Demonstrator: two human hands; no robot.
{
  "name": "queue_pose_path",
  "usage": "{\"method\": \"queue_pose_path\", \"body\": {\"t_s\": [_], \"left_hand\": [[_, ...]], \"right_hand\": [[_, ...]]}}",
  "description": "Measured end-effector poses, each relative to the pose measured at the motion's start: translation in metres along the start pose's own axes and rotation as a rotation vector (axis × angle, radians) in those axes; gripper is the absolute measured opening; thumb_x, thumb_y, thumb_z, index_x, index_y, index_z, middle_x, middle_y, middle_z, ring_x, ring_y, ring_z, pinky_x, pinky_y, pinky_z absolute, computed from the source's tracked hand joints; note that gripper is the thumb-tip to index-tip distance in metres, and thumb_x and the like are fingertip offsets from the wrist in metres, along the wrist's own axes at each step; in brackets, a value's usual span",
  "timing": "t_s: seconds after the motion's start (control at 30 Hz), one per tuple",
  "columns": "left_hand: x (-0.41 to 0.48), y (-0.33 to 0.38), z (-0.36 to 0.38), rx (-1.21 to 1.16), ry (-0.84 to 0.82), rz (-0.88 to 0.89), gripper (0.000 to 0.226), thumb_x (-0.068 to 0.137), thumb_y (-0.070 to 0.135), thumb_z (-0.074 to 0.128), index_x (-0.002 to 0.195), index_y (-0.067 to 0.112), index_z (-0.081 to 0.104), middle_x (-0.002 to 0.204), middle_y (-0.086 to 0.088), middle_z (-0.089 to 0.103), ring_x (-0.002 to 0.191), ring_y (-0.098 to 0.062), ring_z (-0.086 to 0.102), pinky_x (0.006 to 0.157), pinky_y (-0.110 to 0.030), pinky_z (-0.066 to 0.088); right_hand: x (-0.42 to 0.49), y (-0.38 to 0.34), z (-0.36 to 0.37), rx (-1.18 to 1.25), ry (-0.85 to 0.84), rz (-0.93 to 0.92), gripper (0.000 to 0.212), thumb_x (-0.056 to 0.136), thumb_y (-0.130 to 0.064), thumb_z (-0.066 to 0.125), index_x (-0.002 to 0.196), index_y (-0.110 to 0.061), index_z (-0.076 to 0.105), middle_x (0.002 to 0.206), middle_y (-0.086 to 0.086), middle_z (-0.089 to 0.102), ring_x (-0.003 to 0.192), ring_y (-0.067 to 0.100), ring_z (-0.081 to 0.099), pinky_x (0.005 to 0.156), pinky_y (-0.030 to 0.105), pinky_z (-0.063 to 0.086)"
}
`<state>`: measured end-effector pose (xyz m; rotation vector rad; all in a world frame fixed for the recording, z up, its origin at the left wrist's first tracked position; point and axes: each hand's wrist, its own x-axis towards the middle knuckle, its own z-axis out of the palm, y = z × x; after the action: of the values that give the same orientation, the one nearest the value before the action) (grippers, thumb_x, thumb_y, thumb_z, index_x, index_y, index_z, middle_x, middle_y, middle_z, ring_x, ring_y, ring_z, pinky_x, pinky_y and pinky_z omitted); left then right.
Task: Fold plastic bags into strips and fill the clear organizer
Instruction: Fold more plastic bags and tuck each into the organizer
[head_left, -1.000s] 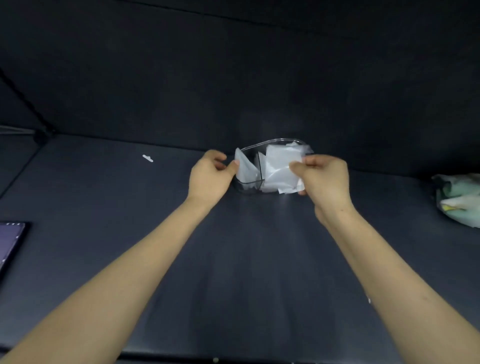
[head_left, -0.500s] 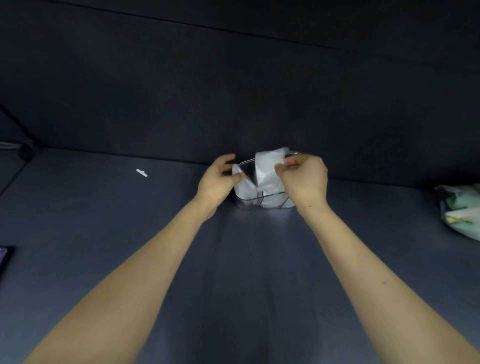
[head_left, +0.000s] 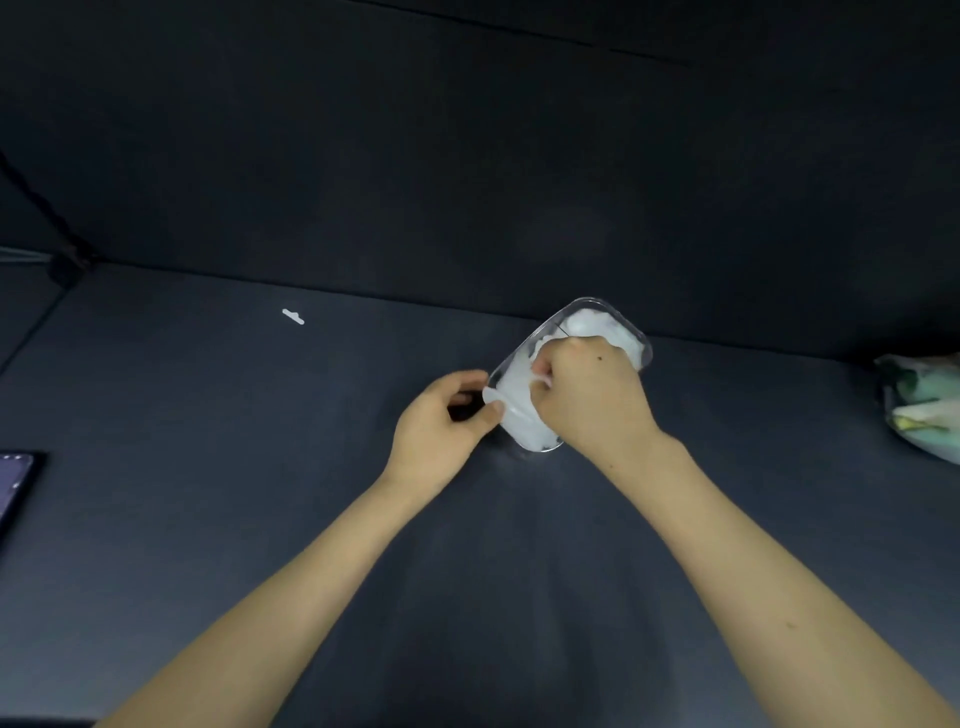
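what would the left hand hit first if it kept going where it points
The left hand points right at the near end of the clear plastic organizer, which it seems to touch; that wall comes first, white folded plastic bags behind it.

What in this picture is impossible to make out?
Head view:
1. Inside of the clear organizer: covered by white bags and the right hand.
2. Greenish bundle: cut off by the right edge, blurred.
3. Dark device: cut off by the left edge.
4. White scrap: too small.
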<state>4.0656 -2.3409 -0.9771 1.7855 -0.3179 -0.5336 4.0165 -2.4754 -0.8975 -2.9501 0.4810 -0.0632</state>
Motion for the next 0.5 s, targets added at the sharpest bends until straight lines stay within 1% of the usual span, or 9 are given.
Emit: {"method": "queue_pose_path", "body": {"t_s": [0.07,0.1,0.17,0.23,0.3,0.37,0.4,0.47,0.5], "left_hand": [[-0.007,-0.003,0.001,-0.027,-0.016,-0.010,0.029,0.087,0.028,0.070,0.115,0.029,0.062,0.112,0.018,0.065,0.108,-0.003,0.059,0.098,-0.028,0.047],[-0.009,-0.004,0.002,-0.036,-0.027,-0.010,0.031,0.086,0.028,0.070,0.117,0.027,0.063,0.112,0.018,0.066,0.109,-0.003,0.059,0.098,-0.029,0.047],[-0.012,-0.008,0.002,-0.039,-0.046,-0.001,0.034,0.086,0.026,0.070,0.120,0.025,0.063,0.112,0.016,0.066,0.109,-0.004,0.058,0.097,-0.029,0.047],[-0.012,-0.008,0.003,-0.029,-0.059,0.021,0.035,0.086,0.024,0.071,0.119,0.027,0.063,0.111,0.014,0.066,0.108,-0.005,0.057,0.095,-0.027,0.046],[-0.011,-0.008,0.003,-0.013,-0.075,0.051,0.034,0.086,0.022,0.071,0.117,0.029,0.063,0.111,0.014,0.064,0.107,-0.004,0.056,0.092,-0.022,0.045],[-0.009,-0.008,0.002,-0.018,-0.094,0.061,0.032,0.086,0.021,0.071,0.114,0.034,0.062,0.114,0.015,0.061,0.109,0.000,0.054,0.092,-0.018,0.044],[-0.007,-0.008,0.002,-0.036,-0.102,0.053,0.032,0.087,0.022,0.071,0.114,0.036,0.061,0.116,0.016,0.061,0.111,0.002,0.054,0.093,-0.017,0.043],[-0.005,-0.008,0.002,-0.069,-0.113,0.030,0.032,0.087,0.023,0.070,0.115,0.037,0.060,0.120,0.016,0.062,0.114,0.003,0.053,0.096,-0.018,0.043],[-0.005,-0.008,0.002,-0.081,-0.114,0.023,0.030,0.088,0.023,0.070,0.114,0.035,0.061,0.119,0.016,0.063,0.113,0.003,0.055,0.097,-0.019,0.043]], "right_hand": [[-0.005,0.001,-0.001,-0.082,-0.042,-0.015,0.023,0.090,-0.010,0.042,0.100,-0.008,0.063,0.093,0.007,0.062,0.076,0.019,0.044,0.063,0.026,0.032],[-0.006,0.002,0.000,-0.099,-0.056,-0.008,0.023,0.091,-0.011,0.041,0.101,-0.008,0.062,0.093,0.006,0.061,0.077,0.020,0.046,0.064,0.026,0.033],[-0.006,0.006,0.006,-0.117,-0.079,0.017,0.023,0.091,-0.014,0.044,0.101,-0.010,0.065,0.096,0.005,0.065,0.084,0.022,0.056,0.063,0.025,0.034],[-0.008,0.009,0.014,-0.113,-0.096,0.015,0.023,0.092,-0.021,0.048,0.098,-0.014,0.068,0.095,0.004,0.068,0.092,0.022,0.062,0.063,0.026,0.039],[-0.015,0.014,0.017,-0.043,-0.142,0.029,0.025,0.093,-0.031,0.052,0.096,-0.016,0.072,0.094,0.002,0.069,0.096,0.021,0.060,0.071,0.029,0.047],[-0.025,0.020,0.017,0.073,-0.191,0.009,0.027,0.094,-0.037,0.054,0.103,-0.017,0.071,0.098,0.002,0.069,0.102,0.019,0.055,0.082,0.035,0.048],[-0.030,0.022,0.016,0.127,-0.196,-0.013,0.028,0.093,-0.038,0.056,0.107,-0.018,0.069,0.100,0.001,0.068,0.103,0.019,0.053,0.085,0.036,0.046],[-0.037,0.026,0.016,0.216,-0.187,-0.006,0.036,0.089,-0.044,0.061,0.117,-0.022,0.061,0.104,0.001,0.063,0.104,0.019,0.053,0.085,0.032,0.044],[-0.038,0.028,0.018,0.219,-0.174,0.017,0.041,0.086,-0.047,0.063,0.119,-0.024,0.059,0.103,0.001,0.061,0.101,0.019,0.053,0.083,0.030,0.042]]}}
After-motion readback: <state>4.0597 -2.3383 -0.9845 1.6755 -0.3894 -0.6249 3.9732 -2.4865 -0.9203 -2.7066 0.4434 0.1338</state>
